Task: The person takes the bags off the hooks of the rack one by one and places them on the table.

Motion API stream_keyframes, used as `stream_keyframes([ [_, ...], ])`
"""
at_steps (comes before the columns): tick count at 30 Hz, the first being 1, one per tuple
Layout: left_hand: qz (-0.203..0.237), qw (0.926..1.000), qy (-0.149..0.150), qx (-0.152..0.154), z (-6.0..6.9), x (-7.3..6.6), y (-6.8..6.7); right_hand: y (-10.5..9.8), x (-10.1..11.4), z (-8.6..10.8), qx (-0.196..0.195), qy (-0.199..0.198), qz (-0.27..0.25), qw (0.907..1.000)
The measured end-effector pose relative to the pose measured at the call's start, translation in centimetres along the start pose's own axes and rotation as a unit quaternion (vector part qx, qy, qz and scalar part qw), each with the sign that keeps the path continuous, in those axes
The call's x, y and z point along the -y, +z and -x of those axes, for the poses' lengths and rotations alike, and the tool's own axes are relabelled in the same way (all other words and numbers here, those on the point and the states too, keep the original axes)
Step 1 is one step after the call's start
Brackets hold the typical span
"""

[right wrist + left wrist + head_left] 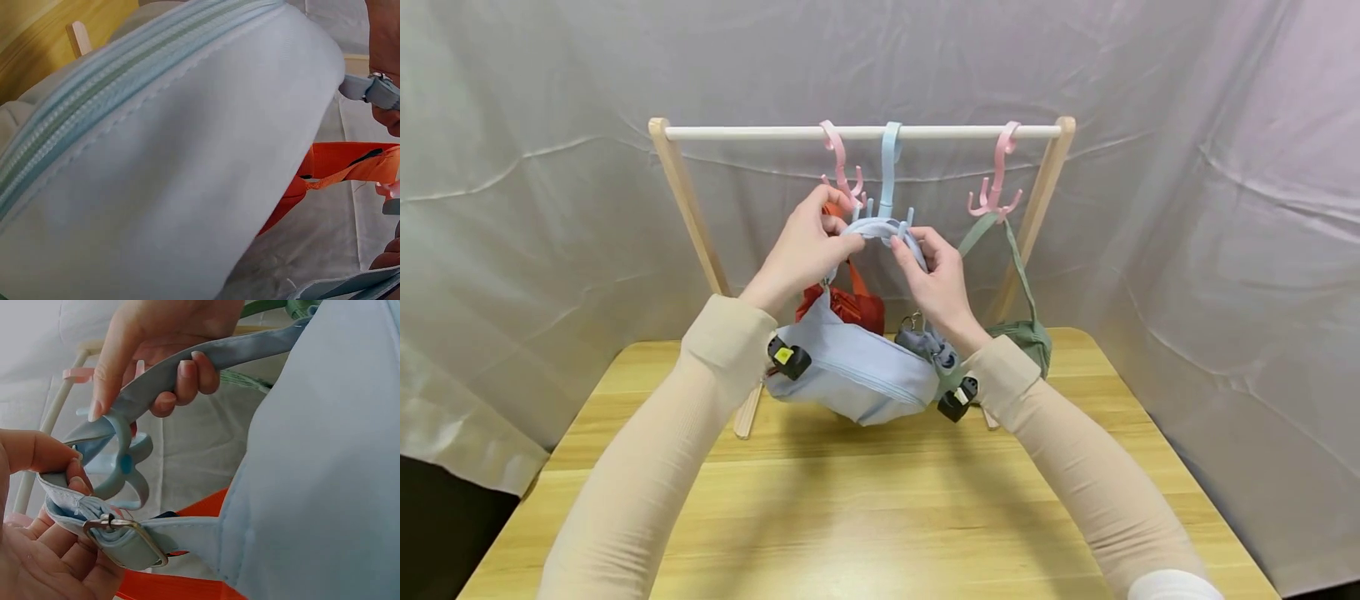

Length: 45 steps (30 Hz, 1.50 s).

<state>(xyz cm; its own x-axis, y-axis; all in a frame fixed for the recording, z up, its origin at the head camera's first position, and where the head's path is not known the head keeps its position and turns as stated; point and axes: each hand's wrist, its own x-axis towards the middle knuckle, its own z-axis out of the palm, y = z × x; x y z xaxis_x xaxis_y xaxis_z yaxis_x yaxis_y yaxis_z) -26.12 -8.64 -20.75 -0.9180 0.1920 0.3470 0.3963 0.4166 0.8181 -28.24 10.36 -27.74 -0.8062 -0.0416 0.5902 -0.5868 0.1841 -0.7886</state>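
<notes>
A light blue bag (857,362) hangs by its strap (250,350) at the light blue hook hanger (887,171), in the middle of the rack. Left of the hook's prongs, my left hand (805,250) pinches the strap, close to its metal buckle (125,540). On the other side my right hand (942,287) grips the strap between thumb and curled fingers, the thumb at a prong. The strap loops over the front of the prongs. In the right wrist view the bag's body (175,150) hides most of the scene; that hand shows only at the edge.
A white rail (745,132) on wooden legs carries a left pink hook (837,154) and a right pink hook (1000,167). A red-orange bag (861,308) hangs behind the blue one; a green bag (1026,337) hangs right. Below lies a wooden table (865,508).
</notes>
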Motion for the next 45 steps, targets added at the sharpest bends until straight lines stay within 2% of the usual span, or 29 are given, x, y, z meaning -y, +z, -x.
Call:
stream_keyframes([
  [8,-0.005,0.9984,0.040,-0.040,-0.6,-1.1,0.0,0.1,0.4,0.2,0.005,-0.016,-0.014,0.9998],
  [16,-0.001,0.9964,0.050,-0.068,-1.0,-2.4,0.1,0.3,0.7,0.2,0.008,-0.026,-0.026,0.9993],
  [24,0.001,0.9935,0.066,-0.093,-1.4,-2.9,0.7,0.5,0.9,0.1,0.003,-0.032,-0.049,0.9983],
  [32,0.020,0.9928,0.078,-0.089,-1.8,-3.5,1.5,0.4,1.0,0.1,0.003,-0.031,-0.056,0.9979],
  [45,0.030,0.9911,0.091,-0.092,-2.3,-4.1,1.9,0.4,1.1,0.0,0.018,-0.021,-0.099,0.9947],
])
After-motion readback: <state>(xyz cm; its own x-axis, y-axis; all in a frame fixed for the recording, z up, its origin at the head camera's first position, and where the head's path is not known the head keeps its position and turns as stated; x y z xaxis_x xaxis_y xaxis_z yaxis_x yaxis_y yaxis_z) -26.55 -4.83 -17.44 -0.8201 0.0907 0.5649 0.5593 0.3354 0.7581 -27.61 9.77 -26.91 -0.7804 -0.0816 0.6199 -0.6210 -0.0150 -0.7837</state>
